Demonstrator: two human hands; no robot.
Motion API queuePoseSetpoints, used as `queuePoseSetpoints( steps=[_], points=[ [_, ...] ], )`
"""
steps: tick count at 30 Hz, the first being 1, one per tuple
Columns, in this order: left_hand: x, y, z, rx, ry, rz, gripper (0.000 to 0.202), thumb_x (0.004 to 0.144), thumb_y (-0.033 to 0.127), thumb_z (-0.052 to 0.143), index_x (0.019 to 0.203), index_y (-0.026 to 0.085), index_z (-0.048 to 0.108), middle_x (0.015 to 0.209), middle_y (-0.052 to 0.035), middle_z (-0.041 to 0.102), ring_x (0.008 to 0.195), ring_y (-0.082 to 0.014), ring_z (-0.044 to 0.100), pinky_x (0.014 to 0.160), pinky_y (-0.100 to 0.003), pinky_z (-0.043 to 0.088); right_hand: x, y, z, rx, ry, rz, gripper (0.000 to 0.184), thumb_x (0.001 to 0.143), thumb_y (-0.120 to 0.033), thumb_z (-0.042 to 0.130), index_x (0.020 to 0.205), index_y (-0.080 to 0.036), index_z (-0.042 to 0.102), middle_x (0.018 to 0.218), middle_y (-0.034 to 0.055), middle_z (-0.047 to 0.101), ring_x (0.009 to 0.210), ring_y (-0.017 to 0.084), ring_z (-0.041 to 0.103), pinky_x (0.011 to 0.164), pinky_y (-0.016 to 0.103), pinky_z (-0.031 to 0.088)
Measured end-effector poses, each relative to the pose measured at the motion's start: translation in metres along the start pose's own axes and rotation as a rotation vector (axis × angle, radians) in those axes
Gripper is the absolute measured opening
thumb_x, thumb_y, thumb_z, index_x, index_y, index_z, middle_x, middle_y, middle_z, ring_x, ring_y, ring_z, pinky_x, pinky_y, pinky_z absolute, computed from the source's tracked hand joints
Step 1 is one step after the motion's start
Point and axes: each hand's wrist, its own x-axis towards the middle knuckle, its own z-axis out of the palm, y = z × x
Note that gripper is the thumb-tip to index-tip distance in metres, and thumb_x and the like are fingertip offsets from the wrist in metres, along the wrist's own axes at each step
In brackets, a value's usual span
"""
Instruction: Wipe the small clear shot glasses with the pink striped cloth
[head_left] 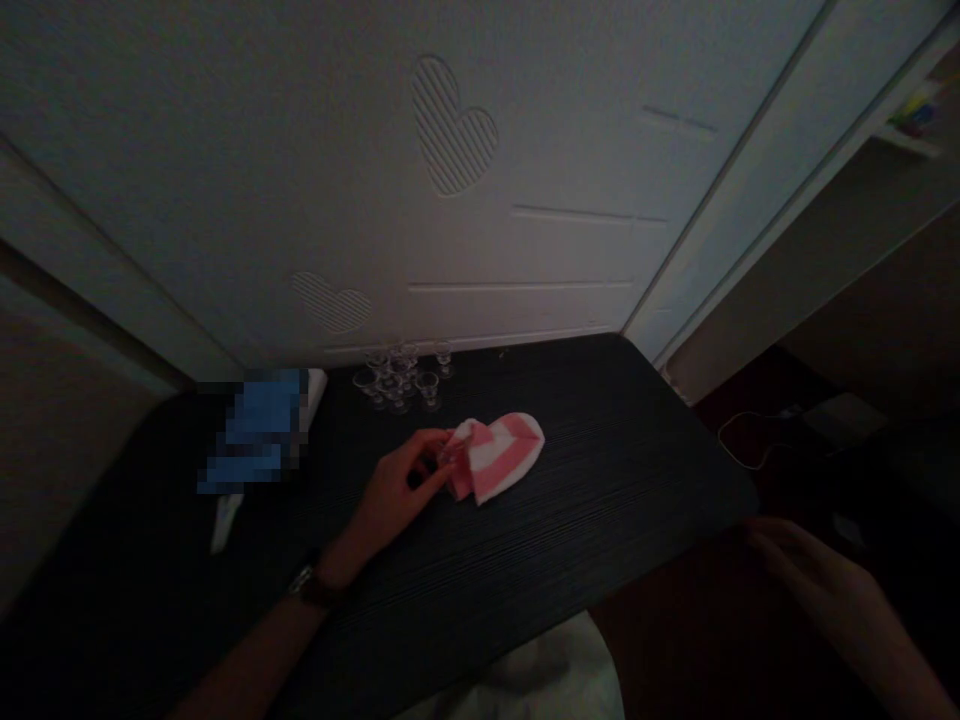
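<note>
My left hand (pixel 403 488), with a watch on its wrist, reaches over the dark table (pixel 600 470) and pinches a small clear glass (pixel 452 456) against a pink-and-white striped cloth (pixel 499 455) lying on the tabletop. My right hand (pixel 814 578) hovers low at the right, beyond the table's front-right edge, fingers loosely spread and holding nothing.
Several small clear glasses (pixel 401 378) stand clustered at the back of the table near the white wall with heart shapes (pixel 454 125). A blue blurred object (pixel 259 430) and a small white item (pixel 225 520) lie at the left. A cable (pixel 750 440) lies on the floor at right.
</note>
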Motion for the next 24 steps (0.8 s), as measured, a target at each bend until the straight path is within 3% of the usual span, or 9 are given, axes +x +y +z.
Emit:
queuePoseSetpoints(
  steps=[1, 5, 6, 8, 10, 13, 16, 24],
  points=[
    [0.000, 0.000, 0.000, -0.018, -0.006, 0.002, 0.032, 0.082, 0.035, 0.055, 0.112, 0.024, 0.051, 0.093, -0.0015, 0.064, 0.074, -0.0154, 0.062, 0.064, -0.026, 0.051, 0.019, -0.028, 0.026, 0.042, -0.139, -0.076, 0.017, 0.084, -0.034, 0.056, 0.099, -0.030, 0.063, 0.099, 0.0084, 0.065, 0.088, 0.023, 0.063, 0.079, 0.039, 0.049],
    [-0.002, 0.000, -0.001, -0.082, -0.021, -0.001, 0.032, 0.083, 0.032, 0.054, 0.113, 0.025, 0.051, 0.099, -0.0014, 0.062, 0.074, -0.0140, 0.061, 0.063, -0.025, 0.049, 0.071, -0.162, 0.125, 0.307, -0.344, -0.606, 0.043, 0.082, -0.030, 0.056, 0.124, -0.022, 0.048, 0.122, 0.0090, 0.055, 0.112, 0.023, 0.051, 0.093, 0.037, 0.042],
    [-0.002, 0.000, -0.002, -0.093, -0.001, -0.008, 0.031, 0.083, 0.033, 0.053, 0.114, 0.025, 0.051, 0.101, -0.0018, 0.062, 0.076, -0.0144, 0.061, 0.064, -0.025, 0.049, 0.078, -0.188, 0.144, 0.333, -0.414, -0.699, 0.039, 0.081, -0.029, 0.058, 0.119, -0.021, 0.052, 0.117, 0.0083, 0.057, 0.109, 0.021, 0.052, 0.092, 0.035, 0.042],
    [-0.002, 0.001, -0.003, -0.102, 0.016, -0.044, 0.035, 0.083, 0.034, 0.053, 0.117, 0.025, 0.050, 0.098, -0.0018, 0.063, 0.072, -0.0142, 0.061, 0.061, -0.025, 0.048, 0.087, -0.219, 0.174, 0.340, -0.541, -0.764, 0.013, 0.082, -0.024, 0.056, 0.092, -0.020, 0.063, 0.089, 0.0033, 0.065, 0.086, 0.017, 0.059, 0.078, 0.029, 0.044],
    [-0.001, 0.001, -0.004, -0.126, 0.043, -0.070, 0.038, 0.084, 0.033, 0.051, 0.122, 0.025, 0.046, 0.094, -0.0014, 0.062, 0.071, -0.0139, 0.060, 0.062, -0.026, 0.048, 0.090, -0.225, 0.194, 0.386, -0.506, -0.655, 0.010, 0.083, -0.023, 0.054, 0.081, -0.019, 0.063, 0.076, 0.0002, 0.062, 0.071, 0.014, 0.057, 0.066, 0.025, 0.042],
    [0.001, -0.001, -0.005, -0.186, 0.094, -0.132, 0.046, 0.083, 0.032, 0.054, 0.125, 0.025, 0.037, 0.090, -0.0003, 0.061, 0.063, -0.0123, 0.058, 0.058, -0.024, 0.047, 0.086, -0.213, 0.209, 0.544, -0.423, -0.462, 0.012, 0.083, -0.028, 0.055, 0.079, -0.019, 0.061, 0.072, -0.0019, 0.060, 0.067, 0.012, 0.054, 0.061, 0.023, 0.038],
    [0.002, -0.003, -0.004, -0.166, 0.129, -0.158, 0.037, 0.081, 0.032, 0.057, 0.115, 0.024, 0.044, 0.090, -0.0004, 0.061, 0.062, -0.0123, 0.056, 0.057, -0.025, 0.045, 0.075, -0.206, 0.214, 0.687, -0.355, -0.308, 0.013, 0.082, -0.030, 0.055, 0.077, -0.019, 0.058, 0.069, -0.0026, 0.057, 0.066, 0.012, 0.052, 0.060, 0.023, 0.038],
    [-0.001, 0.001, -0.010, -0.036, 0.135, -0.054, 0.024, 0.082, 0.025, 0.056, 0.106, 0.025, 0.056, 0.087, -0.0008, 0.060, 0.074, -0.0159, 0.057, 0.066, -0.027, 0.046, 0.058, -0.215, 0.214, 0.822, -0.416, -0.372, 0.014, 0.083, -0.027, 0.055, 0.072, -0.019, 0.055, 0.071, -0.0009, 0.054, 0.069, 0.014, 0.051, 0.064, 0.025, 0.038]
  ],
)
